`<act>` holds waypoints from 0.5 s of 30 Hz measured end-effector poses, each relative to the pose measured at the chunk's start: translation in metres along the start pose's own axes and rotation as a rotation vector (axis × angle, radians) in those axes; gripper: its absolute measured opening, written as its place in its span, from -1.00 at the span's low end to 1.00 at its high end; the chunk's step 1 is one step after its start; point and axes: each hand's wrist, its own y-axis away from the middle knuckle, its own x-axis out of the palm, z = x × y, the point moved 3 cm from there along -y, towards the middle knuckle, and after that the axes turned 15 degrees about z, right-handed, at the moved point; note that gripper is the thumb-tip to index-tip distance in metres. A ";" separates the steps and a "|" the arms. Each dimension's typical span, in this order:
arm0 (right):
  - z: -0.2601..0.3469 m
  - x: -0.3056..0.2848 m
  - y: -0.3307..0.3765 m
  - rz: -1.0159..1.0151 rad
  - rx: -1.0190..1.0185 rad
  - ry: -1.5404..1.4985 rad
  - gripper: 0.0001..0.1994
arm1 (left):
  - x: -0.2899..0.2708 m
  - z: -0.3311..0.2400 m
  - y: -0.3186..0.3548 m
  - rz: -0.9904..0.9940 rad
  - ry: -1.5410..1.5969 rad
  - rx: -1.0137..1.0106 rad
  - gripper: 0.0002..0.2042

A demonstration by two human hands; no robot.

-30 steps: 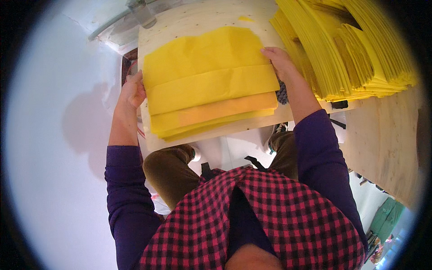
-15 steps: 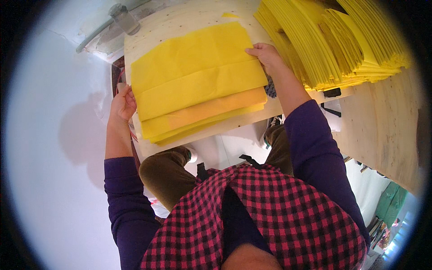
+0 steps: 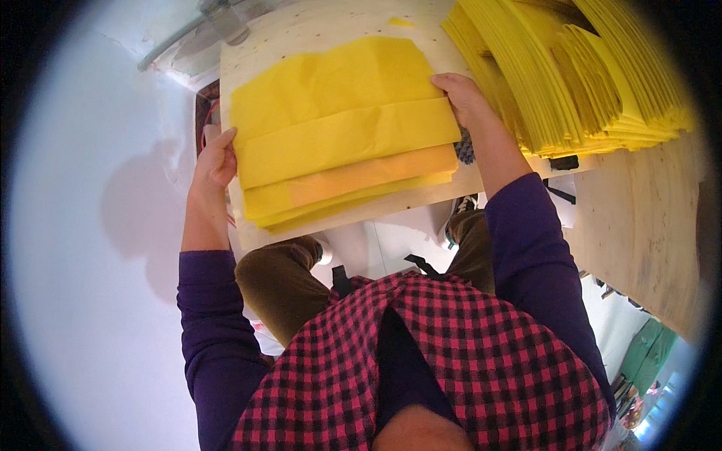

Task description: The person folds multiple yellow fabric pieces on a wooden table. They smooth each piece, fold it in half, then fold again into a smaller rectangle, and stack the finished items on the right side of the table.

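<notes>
A yellow fabric sheet (image 3: pixel 323 86) lies on top of a low pile of yellow and orange-yellow pieces, with a crease or fold running across it from side to side. My left hand (image 3: pixel 216 159) pinches the sheet at its left edge, thumb on top. At the right edge, my right hand (image 3: pixel 460 98) grips the same sheet between thumb and fingers. The fabric bulges in soft waves along its far part. Below its near edge, an orange-yellow piece (image 3: pixel 368 174) shows from the pile.
Tall stacks of folded yellow fabric (image 3: pixel 526 83) crowd the right side of the wooden table (image 3: pixel 271 37). A glass jar (image 3: pixel 226 22) stands at the far left. A small yellow scrap (image 3: pixel 401 22) lies near the far edge. The white wall (image 3: pixel 83 225) is close on my left.
Both hands still hold the sheet's edges. My left hand has moved slightly away from me along the edge, and the fold across the sheet shows more sharply. The whole view has shifted a little.
</notes>
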 end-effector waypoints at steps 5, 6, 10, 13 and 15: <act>0.004 0.004 0.003 -0.022 0.014 -0.069 -0.69 | -0.001 -0.003 0.002 0.024 0.050 0.005 -0.70; 0.005 0.007 0.004 0.006 0.012 -0.069 -0.67 | 0.000 -0.004 0.001 0.080 0.042 -0.009 -0.69; 0.010 0.017 0.010 0.011 0.001 -0.072 -0.62 | 0.002 -0.004 -0.006 0.125 -0.029 0.067 -0.62; 0.012 0.020 0.014 -0.031 -0.007 -0.086 -0.61 | 0.007 -0.003 -0.011 0.129 -0.061 0.102 -0.56; 0.012 0.020 0.014 -0.033 0.002 -0.084 -0.60 | 0.010 -0.002 -0.013 0.099 -0.104 0.068 -0.54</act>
